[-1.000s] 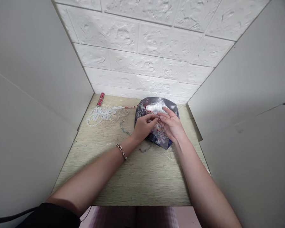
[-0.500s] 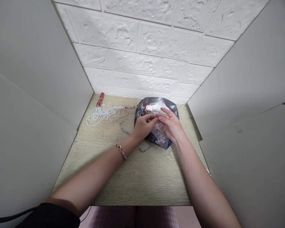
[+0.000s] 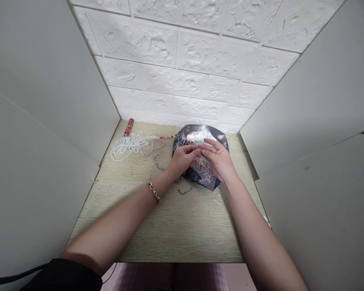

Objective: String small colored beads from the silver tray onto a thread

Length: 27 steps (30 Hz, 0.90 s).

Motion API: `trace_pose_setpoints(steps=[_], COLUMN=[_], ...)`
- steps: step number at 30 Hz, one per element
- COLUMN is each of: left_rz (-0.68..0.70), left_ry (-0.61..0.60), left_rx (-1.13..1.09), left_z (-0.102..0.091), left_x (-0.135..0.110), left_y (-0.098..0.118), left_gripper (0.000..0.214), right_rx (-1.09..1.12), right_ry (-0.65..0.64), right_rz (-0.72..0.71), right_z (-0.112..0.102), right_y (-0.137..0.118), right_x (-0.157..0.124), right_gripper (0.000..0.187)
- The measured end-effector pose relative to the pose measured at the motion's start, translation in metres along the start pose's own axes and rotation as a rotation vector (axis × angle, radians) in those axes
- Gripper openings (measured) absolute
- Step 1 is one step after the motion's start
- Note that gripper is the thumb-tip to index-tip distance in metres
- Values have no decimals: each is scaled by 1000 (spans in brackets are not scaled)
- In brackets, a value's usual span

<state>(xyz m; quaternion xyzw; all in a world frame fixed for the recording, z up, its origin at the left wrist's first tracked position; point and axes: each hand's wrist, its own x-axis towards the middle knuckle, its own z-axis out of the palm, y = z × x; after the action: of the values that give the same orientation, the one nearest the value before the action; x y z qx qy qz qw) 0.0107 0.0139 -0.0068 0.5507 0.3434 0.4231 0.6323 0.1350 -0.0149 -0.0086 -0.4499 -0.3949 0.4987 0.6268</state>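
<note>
Two hands are working close together at the centre of a small tabletop. The fingertips (image 3: 194,150) of the left hand (image 3: 180,161) are curling inward and pressing toward the thumb in a tight pinch, though whatever they are pinching is too fine to make out. The fingers (image 3: 208,146) of the right hand (image 3: 219,159) are reaching out straight and slightly spread, their tips almost meeting the left hand's.

Directly beneath both hands, a crumpled silver and navy foil pouch (image 3: 197,133) is lying with small multicoloured beads scattered across it. A strand of red and clear beads (image 3: 168,137) is running roughly level from the pouch's upper left edge, away from the fingers and toward the person's left. The left hand is the nearer one to it. At its far end, the strand is joining a loose tangle of white beads (image 3: 129,147), with a red cylindrical tube (image 3: 128,127) lying just beyond.

Two short strands of pale beads (image 3: 158,162) (image 3: 186,190) are lying near the left wrist, which is wearing a gold chain bracelet (image 3: 153,192). Everything is resting on a pale wood-grain board (image 3: 182,230), enclosed by white side panels (image 3: 42,121) and an embossed white brick-pattern wall (image 3: 176,60). A black sleeve (image 3: 60,275) is covering the left arm above the elbow.
</note>
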Motion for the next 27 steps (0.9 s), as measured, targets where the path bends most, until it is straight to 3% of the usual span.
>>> trace_pose_setpoints(steps=[10, 20, 27], left_rz=[6, 17, 26], left_ry=[-2, 3, 21], left_rx=[33, 56, 43], left_z=[-1, -1, 1], left_x=[1, 0, 0], left_y=[-2, -1, -1], left_gripper=[22, 21, 20], right_rx=[-179, -140, -149], right_ry=[26, 52, 143], right_rz=[-81, -41, -43], right_z=[-1, -1, -1], right_y=[-2, 0, 3], right_x=[-1, 2, 1], right_gripper=[33, 29, 33])
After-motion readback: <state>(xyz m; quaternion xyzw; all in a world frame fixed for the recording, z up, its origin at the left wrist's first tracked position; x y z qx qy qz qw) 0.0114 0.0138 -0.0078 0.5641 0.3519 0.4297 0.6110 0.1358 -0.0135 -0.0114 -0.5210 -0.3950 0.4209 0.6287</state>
